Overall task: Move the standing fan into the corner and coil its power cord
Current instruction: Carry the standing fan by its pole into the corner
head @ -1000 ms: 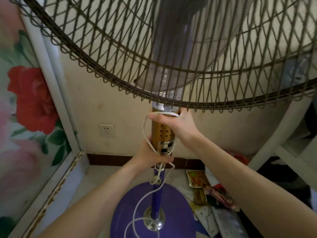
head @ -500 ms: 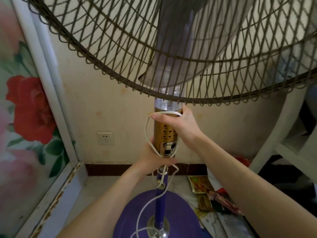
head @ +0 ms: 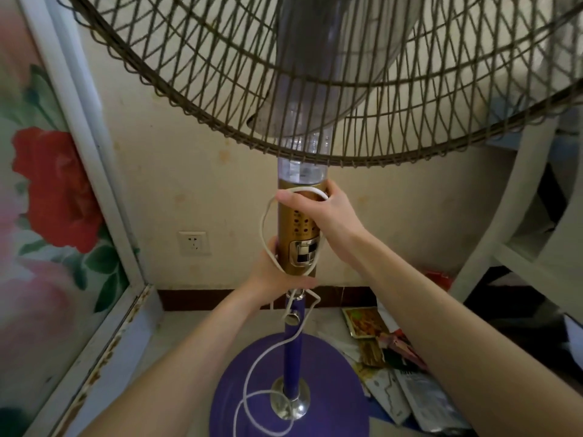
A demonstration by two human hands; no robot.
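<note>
right hand (head: 325, 212) clenched: column top + cord (head: 268, 351) | left hand (head: 277, 272) grasping: column bottom

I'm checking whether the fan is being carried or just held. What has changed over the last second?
Little: the view tilted up slightly, so everything sits lower in frame. Nothing was grasped or released. The right hand stays at the top of the gold control column, the left hand at its bottom, white power cord still looped under both.

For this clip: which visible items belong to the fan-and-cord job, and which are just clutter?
Job: tall standing fan with gold control column; thin white power cord; left hand; right hand.

Clutter: white wall socket; scattered printed papers on floor; floral rose panel.
</note>
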